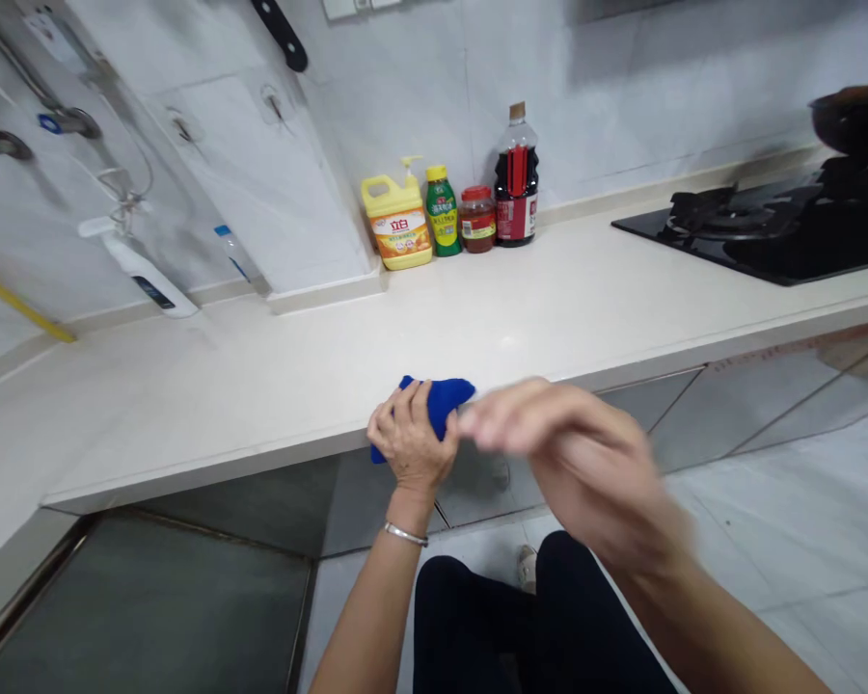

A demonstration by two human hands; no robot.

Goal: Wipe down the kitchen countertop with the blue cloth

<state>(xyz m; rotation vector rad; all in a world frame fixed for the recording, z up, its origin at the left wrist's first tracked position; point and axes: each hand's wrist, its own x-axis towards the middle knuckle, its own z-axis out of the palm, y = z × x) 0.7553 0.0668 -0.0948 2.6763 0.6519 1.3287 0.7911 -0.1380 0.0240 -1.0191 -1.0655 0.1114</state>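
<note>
A blue cloth (447, 400) lies folded at the front edge of the counter, with one corner hanging over the edge. My left hand (412, 439) presses on it, fingers curled over the cloth and thumb at its right side. A bracelet circles that wrist. To the right, my right hand (571, 443) is raised in front of the counter edge, smeared by motion. Its fingers stretch out towards the cloth and the left thumb, and nothing shows in them. From this angle I cannot tell whether its fingertips touch the cloth.
Along the wall stand a yellow detergent jug (397, 226), a green bottle (444, 212), a red-lidded jar (477, 220) and a dark sauce bottle (516, 183). A black gas stove (759, 226) with a pan (857, 120) occupies the right. A white device (145, 270) leans at the left.
</note>
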